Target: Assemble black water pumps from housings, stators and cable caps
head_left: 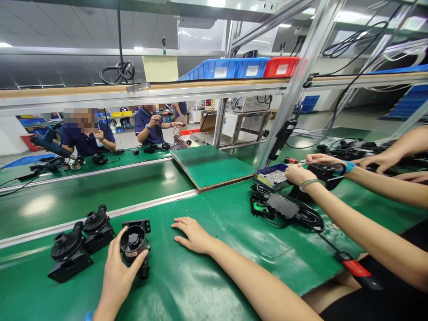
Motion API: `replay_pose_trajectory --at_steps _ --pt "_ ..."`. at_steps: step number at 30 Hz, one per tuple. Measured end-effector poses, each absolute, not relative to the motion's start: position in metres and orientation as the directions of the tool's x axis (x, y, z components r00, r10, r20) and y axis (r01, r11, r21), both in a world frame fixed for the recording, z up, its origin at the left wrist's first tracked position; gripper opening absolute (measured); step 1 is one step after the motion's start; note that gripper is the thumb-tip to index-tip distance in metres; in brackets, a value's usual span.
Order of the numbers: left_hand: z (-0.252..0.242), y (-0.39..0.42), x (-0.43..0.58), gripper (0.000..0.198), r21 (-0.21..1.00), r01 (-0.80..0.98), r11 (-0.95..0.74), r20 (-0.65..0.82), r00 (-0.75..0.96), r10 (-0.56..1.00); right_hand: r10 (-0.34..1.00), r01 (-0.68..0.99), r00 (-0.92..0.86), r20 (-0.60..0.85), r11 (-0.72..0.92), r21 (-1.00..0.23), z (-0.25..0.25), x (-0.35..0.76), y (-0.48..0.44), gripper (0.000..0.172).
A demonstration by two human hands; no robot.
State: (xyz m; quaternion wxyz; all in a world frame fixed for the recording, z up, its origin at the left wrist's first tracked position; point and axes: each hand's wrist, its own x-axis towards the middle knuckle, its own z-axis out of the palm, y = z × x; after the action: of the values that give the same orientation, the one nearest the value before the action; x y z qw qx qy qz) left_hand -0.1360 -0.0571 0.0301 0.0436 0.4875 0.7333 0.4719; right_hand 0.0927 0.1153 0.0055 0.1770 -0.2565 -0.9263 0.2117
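My left hand (122,269) is closed around a black pump housing (134,243), thumb on one side and fingers on the other. Its round open end faces up and shows a hub inside; a short pipe points toward me. My right hand (192,234) lies on the green mat (174,285) with fingers stretched out, holding nothing. Left of my left hand, two more black pumps (68,249) stand side by side on the mat, their pipe stubs upward.
At right, a co-worker's hands (297,171) work at a black part beside a blue bin of small metal pieces (272,176). A cabled black module (282,205) lies nearby. A green board (212,165) bridges the channel. Across it, people sit at another bench. Bins (219,69) line the overhead shelf.
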Motion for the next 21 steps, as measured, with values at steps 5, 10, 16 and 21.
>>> replay_pose_trajectory --at_steps 5,10,16,21 --pt "0.0305 -0.0574 -0.1365 0.084 0.739 0.670 0.072 0.400 -0.522 0.753 0.549 0.400 -0.806 0.219 0.779 -0.482 0.0045 0.0926 0.1158 0.045" --pt "0.0300 -0.0581 -0.1366 0.084 0.742 0.668 0.062 0.404 -0.519 0.753 0.551 0.401 -0.805 0.219 0.778 -0.483 0.0043 0.0920 0.1157 0.046" --pt "0.0295 -0.0581 -0.1362 0.083 0.747 0.662 0.055 0.405 -0.519 0.753 0.551 0.402 -0.806 0.216 0.778 -0.482 0.0045 0.0924 0.1158 0.045" --pt "0.0306 -0.0577 -0.1356 0.084 0.750 0.659 0.050 0.408 -0.521 0.750 0.551 0.401 -0.806 0.217 0.778 -0.484 0.0042 0.0925 0.1159 0.045"
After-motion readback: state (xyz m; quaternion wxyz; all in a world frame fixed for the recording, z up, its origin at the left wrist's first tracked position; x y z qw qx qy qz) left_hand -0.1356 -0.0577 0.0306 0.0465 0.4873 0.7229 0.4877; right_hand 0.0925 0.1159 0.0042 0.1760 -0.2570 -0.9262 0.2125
